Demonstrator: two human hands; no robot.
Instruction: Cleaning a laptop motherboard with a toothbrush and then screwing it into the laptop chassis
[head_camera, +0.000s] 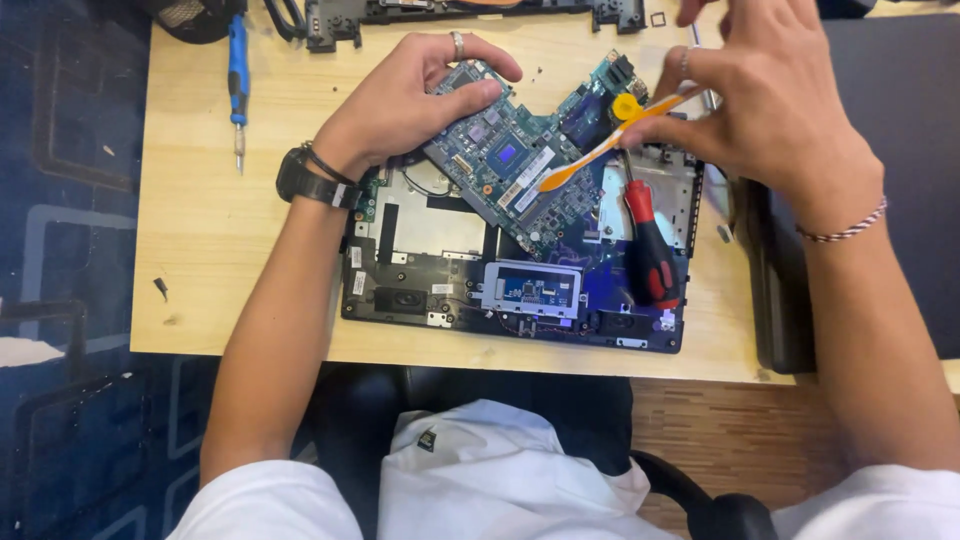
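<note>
Blue-green and crowded with chips, the circuit board (515, 160) is lifted at a slant over the upper middle of the opened laptop base (420, 265), its lower corner dipping toward the base's centre. The left hand (400, 100) clasps the board's upper left edge, thumb lying across the top face and fingers curled behind; a ring sits on one finger and a black wristwatch (300, 178) on the wrist. The right hand (770, 110) is at the board's upper right corner, its fingers pinched on an orange pry tool (600, 148) whose flat tip lies on the board's face, with a small yellow piece (627, 106) just above it. A beaded bracelet (845, 232) circles the right wrist. To the right of the board, a red-and-black screwdriver (650, 245) rests on the base, handle toward the near edge. The base lies on a pale wooden table (210, 220). Well left of the board lies a blue screwdriver (238, 85); beyond the board, at the table's far edge, a dark frame part (400, 15). A closed dark laptop (780, 290) lies just right of the base
</note>
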